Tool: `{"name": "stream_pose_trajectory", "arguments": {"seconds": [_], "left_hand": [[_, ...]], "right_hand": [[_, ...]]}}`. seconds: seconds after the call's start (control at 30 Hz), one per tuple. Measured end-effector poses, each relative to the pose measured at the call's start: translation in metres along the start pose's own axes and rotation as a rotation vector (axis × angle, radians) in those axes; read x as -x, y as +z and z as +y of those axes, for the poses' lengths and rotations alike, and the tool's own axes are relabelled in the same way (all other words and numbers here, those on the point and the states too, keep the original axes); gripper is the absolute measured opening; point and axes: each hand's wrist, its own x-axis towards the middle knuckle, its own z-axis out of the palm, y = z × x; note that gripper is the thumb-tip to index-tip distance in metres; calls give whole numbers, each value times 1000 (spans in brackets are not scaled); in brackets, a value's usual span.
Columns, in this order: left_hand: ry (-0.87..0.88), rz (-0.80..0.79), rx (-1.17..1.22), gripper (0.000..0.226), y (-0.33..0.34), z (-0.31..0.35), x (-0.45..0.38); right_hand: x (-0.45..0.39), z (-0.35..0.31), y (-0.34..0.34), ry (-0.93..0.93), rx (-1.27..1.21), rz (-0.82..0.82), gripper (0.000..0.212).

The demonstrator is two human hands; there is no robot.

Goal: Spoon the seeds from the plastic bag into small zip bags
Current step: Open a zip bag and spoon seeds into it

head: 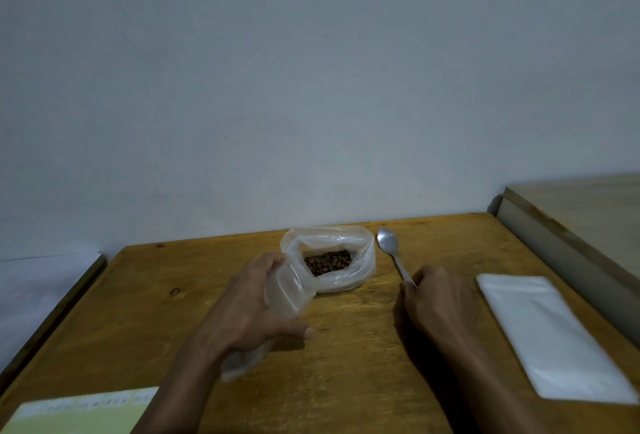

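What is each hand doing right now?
Left hand: holds a small zip bag.
Right hand: fingers curled round the spoon handle.

Left hand [254, 298] raised just above tabletop, fingers and thumb curled round a small zip bag [287, 290]. Right hand [433, 298] resting knuckles-up, fingers closed on spoon [393, 250] handle's end.

Between my two hands I see bare brown wooden tabletop [349, 336], passable toward the near edge. Obstacles: open clear plastic bag of brown seeds [337, 260] ahead, flat white stack of zip bags [550, 336] right, pale green printed sheet [79, 413] near left.
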Motion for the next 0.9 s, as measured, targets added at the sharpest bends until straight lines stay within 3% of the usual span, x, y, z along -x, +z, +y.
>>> {"name": "stream_pose_trajectory", "arguments": {"seconds": [0.1,0.23,0.4,0.5,0.67,0.73,0.9], "left_hand": [[-3,-12,19,124,-1,0,-2],[-12,-15,23,124,1,-2,-3],[-13,29,64,119,4,0,-3],[-9,21,95,123,4,2,-4],[27,30,88,125,5,7,-6],[22,21,93,127,7,8,-7],[-1,13,86,126,13,7,-9]], "right_hand": [[-2,-2,-5,21,-242,20,14],[-6,-2,-26,42,-663,201,14],[6,-18,-56,-192,-887,421,9],[16,-30,-57,-395,-830,396,10],[21,-37,-8,-649,-479,252,16],[25,-37,8,-567,-488,224,15],[29,-49,17,47,-903,13,14]]}}
